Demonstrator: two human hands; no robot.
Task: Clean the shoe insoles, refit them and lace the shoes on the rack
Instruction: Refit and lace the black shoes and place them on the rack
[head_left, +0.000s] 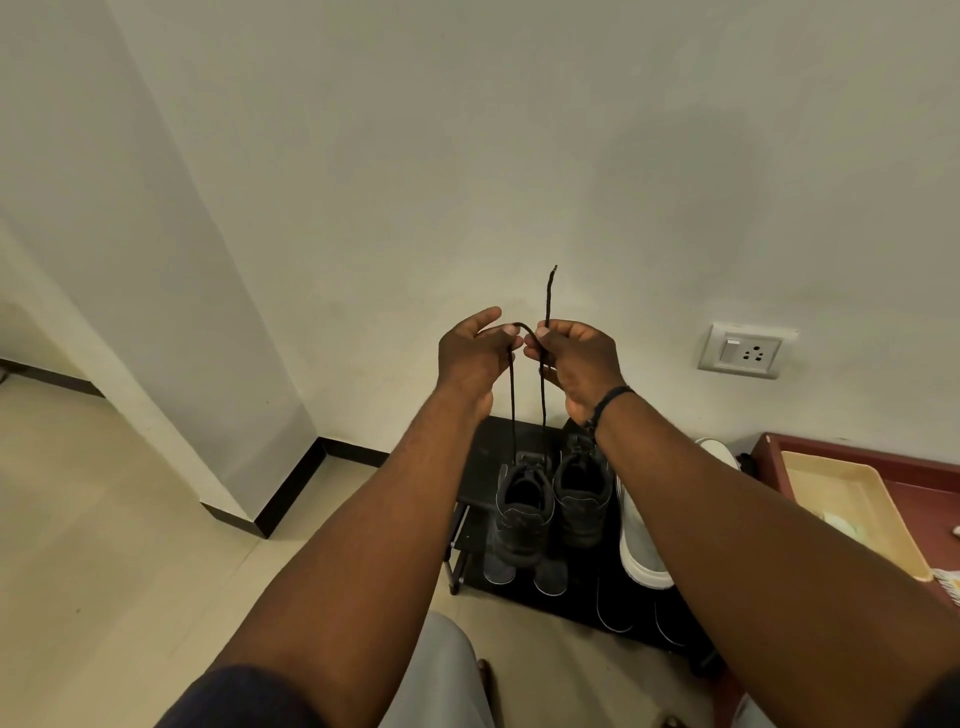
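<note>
Both forearms fill the lower frame, raised with a dark lace held between my hands at centre.

My left hand (475, 358) and right hand (569, 364) each pinch the shoelace (544, 395) with curled fingers; two strands run almost straight down from them to the left black shoe (522, 512), and one free end sticks up above my right hand. That shoe stands on the black rack (491, 441) at lower centre, its long axis running up the frame and its toe pointing toward the wall, just beside the right black shoe (584, 499). A white shoe (641, 540) lies right of them, and a cream tray (852, 509) sits at the right edge.
</note>
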